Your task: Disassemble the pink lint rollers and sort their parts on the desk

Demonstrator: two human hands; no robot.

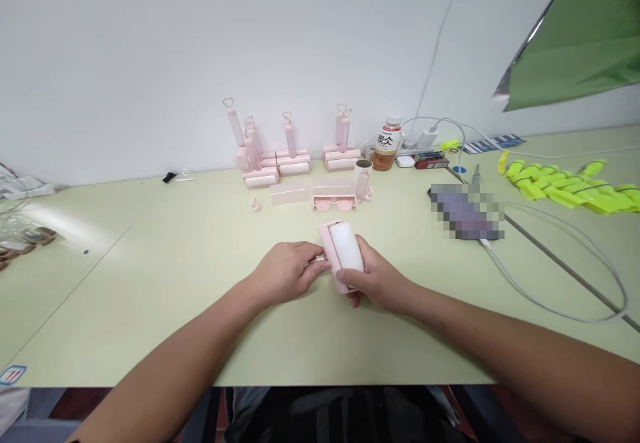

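My right hand (375,271) is closed round a pink lint roller (327,240), its thumb lying across the white roll (346,246) in the pink holder. From the left, my left hand (287,270) meets the holder's side with thumb and fingers in a pinch. A small, pale, shiny piece shows at those fingertips, too small to name. Beyond the hands lie a clear cover (289,194) and an open pink holder with two round pink ends (334,204). A small pink heart-shaped piece (255,205) lies left of the cover.
Pink rollers (294,164) with upright heart-topped handles (290,138) stand by the wall. Right of them are a cardboard-cored roll (363,176) and a drink bottle (387,146). A phone (465,213) with a white cable (540,306) and several neon-yellow pieces (565,186) lie farther right.
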